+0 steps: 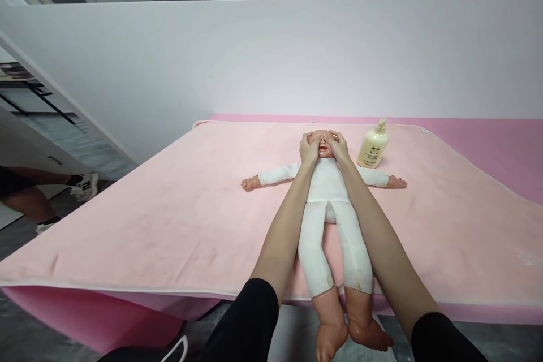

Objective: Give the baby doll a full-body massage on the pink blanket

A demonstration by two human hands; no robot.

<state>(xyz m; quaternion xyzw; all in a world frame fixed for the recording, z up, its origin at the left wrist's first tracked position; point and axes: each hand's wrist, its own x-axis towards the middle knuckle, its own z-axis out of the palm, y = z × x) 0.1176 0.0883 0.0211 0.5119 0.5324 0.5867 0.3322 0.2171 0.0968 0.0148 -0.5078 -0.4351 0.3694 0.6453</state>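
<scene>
A baby doll (326, 186) with a white cloth body lies on its back, arms spread and feet toward me. Its bare plastic lower legs hang past the table's front edge. My left hand (309, 150) curves round the left side of the doll's head, thumb laid on the face near the eye. On the other side my right hand (339, 149) cups the head the same way, its thumb near the other eye. The doll's mouth shows between my wrists; its eyes and cheeks are partly hidden. A pale yellow pump bottle (373, 146) stands just above the doll's arm at right.
A pink towel (190, 209) covers the table under the doll, with a darker pink surface (487, 147) beyond it at right. Behind rises a white wall (271, 62) topped by glass. At far left a person's legs (34, 189) show near the floor.
</scene>
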